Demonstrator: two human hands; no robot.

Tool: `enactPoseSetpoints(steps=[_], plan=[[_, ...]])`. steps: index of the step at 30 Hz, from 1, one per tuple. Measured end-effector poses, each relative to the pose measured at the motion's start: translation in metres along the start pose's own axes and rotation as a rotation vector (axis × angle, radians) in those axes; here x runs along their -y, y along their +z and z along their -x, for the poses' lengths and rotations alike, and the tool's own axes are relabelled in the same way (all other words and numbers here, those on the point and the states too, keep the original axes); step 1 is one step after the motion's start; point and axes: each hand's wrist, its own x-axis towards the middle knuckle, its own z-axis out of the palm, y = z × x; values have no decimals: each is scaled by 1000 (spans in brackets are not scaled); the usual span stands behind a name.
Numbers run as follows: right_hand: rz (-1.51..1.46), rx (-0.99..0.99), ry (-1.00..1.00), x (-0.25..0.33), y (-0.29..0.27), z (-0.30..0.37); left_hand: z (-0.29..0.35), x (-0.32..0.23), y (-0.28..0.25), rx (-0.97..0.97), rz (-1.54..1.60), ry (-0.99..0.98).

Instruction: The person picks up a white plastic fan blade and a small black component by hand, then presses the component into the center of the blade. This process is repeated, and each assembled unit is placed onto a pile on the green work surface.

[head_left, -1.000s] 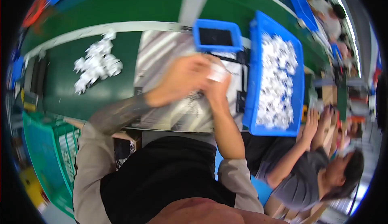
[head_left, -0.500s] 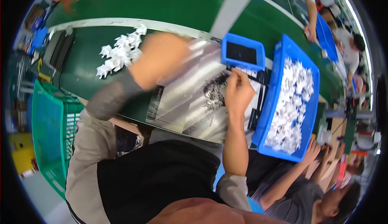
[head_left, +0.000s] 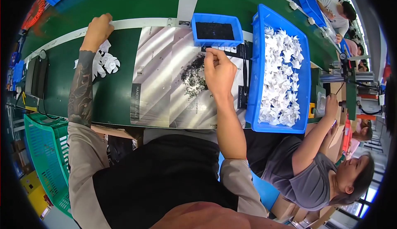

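Observation:
My left hand is closed, reaching over a small pile of white flower-shaped plastic pieces on the left of the green work surface. Whatever its fingers hold is hidden. In a pinch, my right hand hovers at the near edge of a small blue bin of fine black bits. Anything between its fingertips is too small to name. Beneath and left of this hand, many tiny black parts lie scattered on a shiny printed sheet.
A large blue tray heaped with white flower-shaped pieces stands right of the sheet. Past it, a co-worker sits with hands raised. A green basket stands at lower left. A white post rises behind the small bin.
My left hand has gone from the sheet's left part out to the white pile, which looks smaller or partly covered. My right hand keeps its pinch near the small bin. The view has shifted.

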Motion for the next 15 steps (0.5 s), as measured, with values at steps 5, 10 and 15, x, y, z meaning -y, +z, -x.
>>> enactPoseSetpoints(steps=[5, 10, 15], plan=[[-41, 274, -146, 8, -6, 2, 46, -94, -36, -47, 958, 128], [347, 381, -255, 24, -9, -14, 84, -151, 9, 193, 1473, 3], [744, 643, -258, 36, 8, -32, 87, -149, 33, 161, 1489, -56]])
